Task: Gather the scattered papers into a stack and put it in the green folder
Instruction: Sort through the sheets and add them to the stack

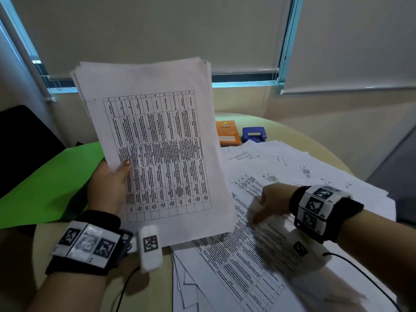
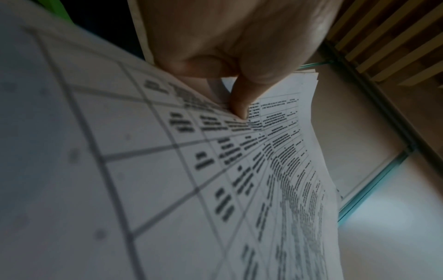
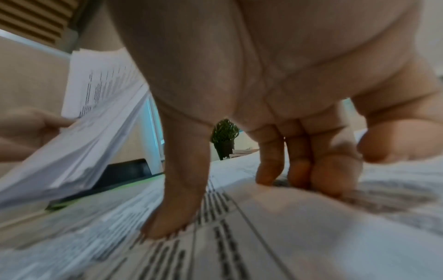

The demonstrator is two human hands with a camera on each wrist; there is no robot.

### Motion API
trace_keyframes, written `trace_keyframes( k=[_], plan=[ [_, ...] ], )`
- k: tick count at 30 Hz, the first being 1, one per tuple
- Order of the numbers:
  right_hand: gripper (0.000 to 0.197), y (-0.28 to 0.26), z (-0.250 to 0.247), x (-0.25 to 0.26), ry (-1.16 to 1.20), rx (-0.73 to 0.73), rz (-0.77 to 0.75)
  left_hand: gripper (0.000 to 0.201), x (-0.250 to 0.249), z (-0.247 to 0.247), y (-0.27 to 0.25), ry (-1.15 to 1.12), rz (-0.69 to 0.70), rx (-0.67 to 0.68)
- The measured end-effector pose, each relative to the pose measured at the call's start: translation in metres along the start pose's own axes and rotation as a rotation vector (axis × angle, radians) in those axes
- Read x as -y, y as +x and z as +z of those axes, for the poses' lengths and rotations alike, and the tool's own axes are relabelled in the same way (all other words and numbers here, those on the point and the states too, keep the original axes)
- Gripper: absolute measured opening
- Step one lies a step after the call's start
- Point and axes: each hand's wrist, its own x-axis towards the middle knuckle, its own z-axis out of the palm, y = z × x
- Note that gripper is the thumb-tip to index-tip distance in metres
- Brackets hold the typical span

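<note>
My left hand (image 1: pixel 108 188) holds a stack of printed papers (image 1: pixel 157 143) upright above the table, its thumb (image 2: pixel 239 106) pressed on the front table-printed sheet (image 2: pixel 167 189) and its fingers hidden behind. Under and left of it lies the green folder (image 1: pixel 45 188). To the right, my right hand (image 1: pixel 270 203) reaches down onto the scattered papers (image 1: pixel 304 167). The right wrist view shows its thumb and fingertips (image 3: pixel 172 208) touching the top sheet (image 3: pixel 287 236), which rises slightly between them. The held stack (image 3: pixel 95 113) appears at the left of that view.
An orange notebook (image 1: pixel 227 132) and a blue hole punch (image 1: pixel 254 134) sit at the back of the round beige table (image 1: pixel 315 140). A black chair back (image 1: pixel 22 143) stands at the left. Cables run from both wristbands near the table's front edge.
</note>
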Motion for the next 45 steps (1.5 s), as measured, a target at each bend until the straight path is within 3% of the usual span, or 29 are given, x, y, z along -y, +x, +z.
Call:
trace_keyframes(
  k=[5,8,12,16,19,21,25,27,29,31,37,42,45],
  plan=[
    [0.054,0.004,0.006,0.004,-0.028,0.023,0.021,0.007,-0.001,0.003,-0.004,-0.03,-0.015,0.023],
    [0.045,0.001,0.004,0.004,-0.065,-0.004,-0.012,0.016,-0.003,0.003,-0.007,-0.056,0.002,0.013],
    [0.065,-0.005,-0.005,-0.006,0.047,-0.055,-0.004,0.015,0.0,0.0,-0.003,-0.044,-0.001,-0.015],
    [0.066,-0.002,-0.031,-0.023,-0.011,-0.171,0.034,0.011,0.001,-0.002,0.0,-0.033,-0.019,-0.018],
    [0.066,-0.001,-0.037,-0.027,0.031,-0.098,0.104,0.01,-0.002,0.001,-0.002,-0.029,-0.001,-0.013],
    [0.074,0.003,-0.031,-0.026,0.01,-0.028,0.148,0.023,-0.004,0.003,-0.004,-0.019,0.034,-0.007],
    [0.095,0.013,-0.02,-0.027,0.05,-0.094,0.215,0.028,-0.001,0.004,-0.002,-0.002,0.029,-0.007],
    [0.089,0.015,-0.019,-0.028,0.073,-0.08,0.221,0.019,0.0,0.004,-0.002,-0.019,0.002,0.002],
    [0.069,0.016,-0.02,-0.028,0.073,-0.038,0.202,0.006,-0.001,0.005,-0.001,-0.016,-0.01,0.018],
    [0.061,0.016,-0.02,-0.029,0.099,-0.021,0.19,0.011,0.0,0.005,-0.001,-0.005,-0.019,0.021],
    [0.059,0.008,-0.022,-0.03,0.141,-0.137,0.172,0.016,-0.004,0.002,-0.002,-0.039,-0.001,0.016],
    [0.076,0.011,-0.017,-0.032,0.136,-0.229,0.129,0.018,-0.008,0.001,-0.001,-0.038,0.01,0.003],
    [0.076,0.011,-0.015,-0.031,0.22,-0.245,0.106,0.017,-0.009,0.002,-0.001,-0.053,0.01,0.013]
  ],
)
